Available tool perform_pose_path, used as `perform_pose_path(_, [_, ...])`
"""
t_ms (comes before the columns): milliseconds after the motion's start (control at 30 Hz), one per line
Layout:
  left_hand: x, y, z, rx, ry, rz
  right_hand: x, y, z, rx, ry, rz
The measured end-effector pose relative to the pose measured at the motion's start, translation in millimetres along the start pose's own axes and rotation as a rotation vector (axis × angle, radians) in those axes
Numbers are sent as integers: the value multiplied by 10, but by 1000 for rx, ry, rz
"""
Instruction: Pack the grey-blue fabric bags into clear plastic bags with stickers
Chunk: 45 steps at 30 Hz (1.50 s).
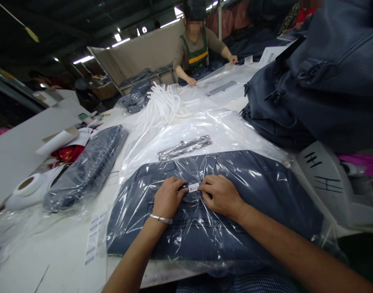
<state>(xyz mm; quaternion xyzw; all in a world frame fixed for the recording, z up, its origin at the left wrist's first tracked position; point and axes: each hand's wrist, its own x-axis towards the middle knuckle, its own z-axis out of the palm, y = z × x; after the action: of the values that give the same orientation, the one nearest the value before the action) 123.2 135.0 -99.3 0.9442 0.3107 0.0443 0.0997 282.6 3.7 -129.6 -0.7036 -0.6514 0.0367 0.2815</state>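
A navy item like a bag [250,183] lies flat inside a clear plastic bag [225,126] on the table in front of me. On its upper middle is a small white barcode label [193,187]. My left hand [168,197], wearing a silver bangle, pinches the label's left end with thumb and forefinger. From the other side, my right hand [221,196] is closed with its fingertips at the label's right end. Creases in the film run out from between the two hands. Just beyond, a dark printed strip [185,147] shows on the plastic.
At left lie a wrapped navy item [88,167], a white roll [29,187] and a sheet of barcode stickers [95,238]. White cords [164,106] are heaped farther back. Navy bags [296,89] pile up at right beside a marked white bin [323,179]. A co-worker [194,53] handles plastic across the table.
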Motion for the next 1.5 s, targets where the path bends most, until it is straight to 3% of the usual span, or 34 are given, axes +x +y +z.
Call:
perform_pose_path(767, [199, 161, -92, 114, -192, -152, 9, -6, 40, 1, -1, -25])
perform_pose_path(1500, [278, 155, -95, 52, -236, -221, 25, -11, 59, 7, 1, -32])
